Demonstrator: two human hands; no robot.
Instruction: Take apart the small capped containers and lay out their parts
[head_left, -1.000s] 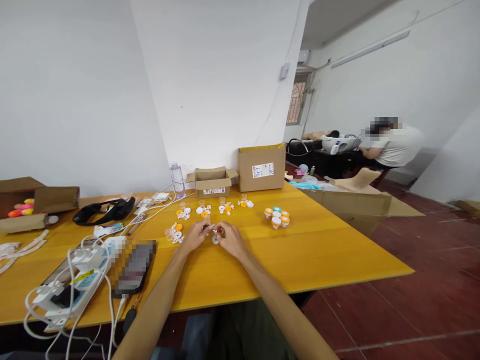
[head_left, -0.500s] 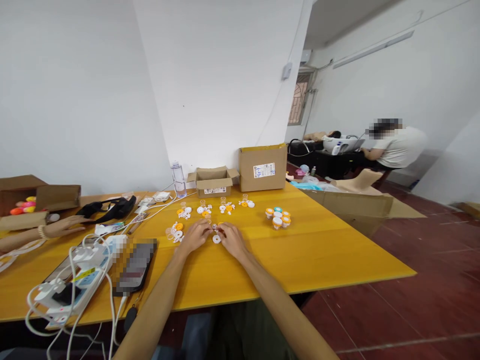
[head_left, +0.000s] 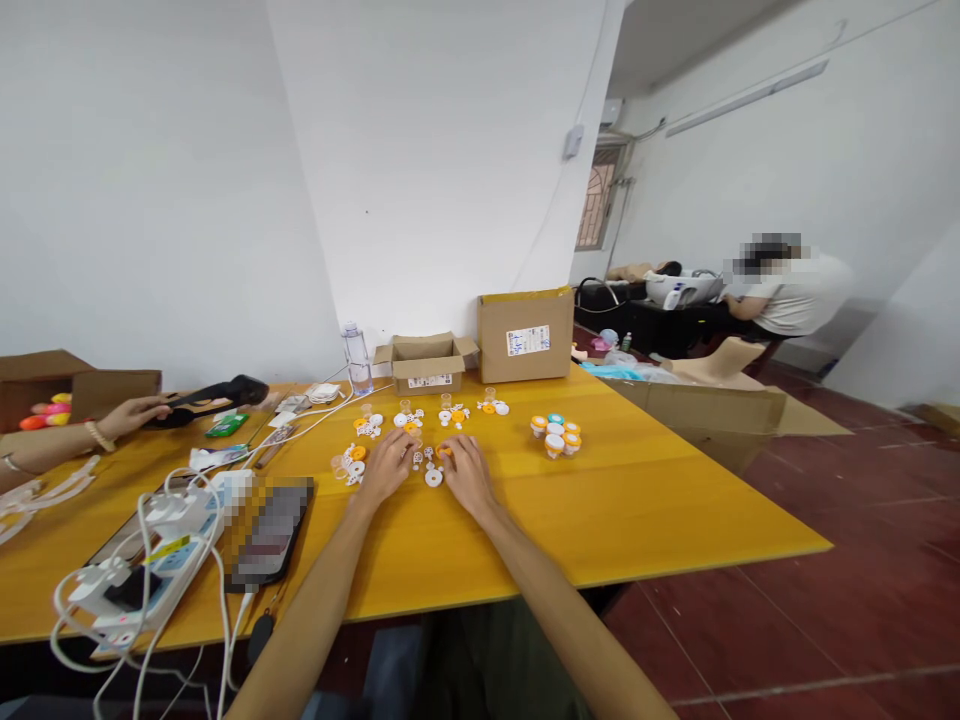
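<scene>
From where I stand, the right hand (head_left: pixel 468 474) meets an orange piece (head_left: pixel 445 452) with curled fingertips, while the left hand (head_left: pixel 388 467) bends half-closed beside small white parts (head_left: pixel 429 455); I can't tell whether either grips anything. A white disc (head_left: pixel 433 479) lies between them on the desk (head_left: pixel 615 510), presumably for easy reach; capped cups (head_left: pixel 554 442) cluster apart, probably to avoid mixing.

A plain workroom, like a small workshop, with white walls (head_left: pixel 450 150) and red tiled floor (head_left: pixel 750 600). Small plastic parts (head_left: pixel 376 421) lie in clusters toward the back edge of the desk (head_left: pixel 600 510), near cardboard boxes (head_left: pixel 525 362); a power strip (head_left: pixel 172 565) sits at the front edge, left. Beyond the right edge, a seated person (head_left: pixel 806 295) is beside a white basin (head_left: pixel 681 291).
</scene>
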